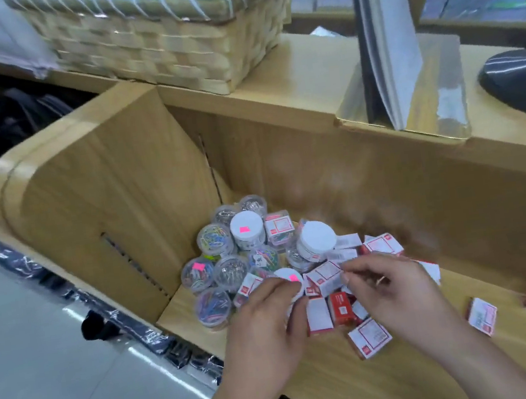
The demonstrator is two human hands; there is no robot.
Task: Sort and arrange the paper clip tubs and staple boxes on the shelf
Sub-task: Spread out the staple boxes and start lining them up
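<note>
Paper clip tubs [217,243] (round, clear plastic, some white-lidded) are clustered in the left corner of the wood-grain shelf [344,388], with small red-and-white staple boxes [369,337] strewn just to their right. One white-lidded tub [290,277] is gripped by the curled fingers of the left hand [266,321]; the right hand [399,292] is held palm-down, bent fingertips at a tilted box [326,277], though a pinch cannot be told. A woven basket [170,45] is set above.

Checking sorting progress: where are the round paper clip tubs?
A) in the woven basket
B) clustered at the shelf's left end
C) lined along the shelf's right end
B: the paper clip tubs huddle by the left side panel, with staple boxes scattered to their right.
</note>
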